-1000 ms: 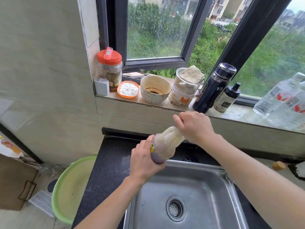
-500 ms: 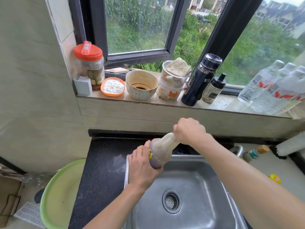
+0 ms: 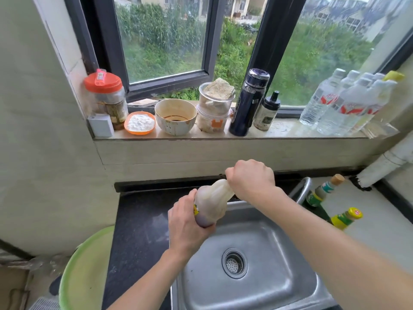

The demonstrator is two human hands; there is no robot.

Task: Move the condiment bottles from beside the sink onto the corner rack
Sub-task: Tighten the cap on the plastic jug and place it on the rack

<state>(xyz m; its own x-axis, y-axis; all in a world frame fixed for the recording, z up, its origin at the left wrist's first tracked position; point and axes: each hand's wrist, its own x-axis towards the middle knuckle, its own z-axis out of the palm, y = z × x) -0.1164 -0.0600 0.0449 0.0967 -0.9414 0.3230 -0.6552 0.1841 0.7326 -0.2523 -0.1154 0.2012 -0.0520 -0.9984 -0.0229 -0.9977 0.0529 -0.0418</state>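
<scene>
I hold a cloudy plastic condiment bottle (image 3: 212, 203) with dark liquid, tilted over the back left corner of the steel sink (image 3: 268, 285). My left hand (image 3: 186, 224) grips its lower body. My right hand (image 3: 250, 179) is closed over its neck and cap, which are hidden. Two more condiment bottles stand to the right of the sink: a green one with a tan cap (image 3: 324, 190) and a yellow-capped one (image 3: 346, 218). No corner rack is visible.
The windowsill (image 3: 279, 134) carries an orange-lidded jar (image 3: 106, 97), a dish of white powder (image 3: 139, 123), a stained bowl (image 3: 175, 118), stacked plastic tubs (image 3: 214, 108), a black flask (image 3: 249, 101), a small black-capped bottle (image 3: 267, 111) and several water bottles (image 3: 342, 104). A green basin (image 3: 85, 269) sits lower left.
The view has shifted right and down, bringing the two bottles right of the sink into sight. Both hands keep their grip on the cloudy bottle, which stays tilted over the sink corner.
</scene>
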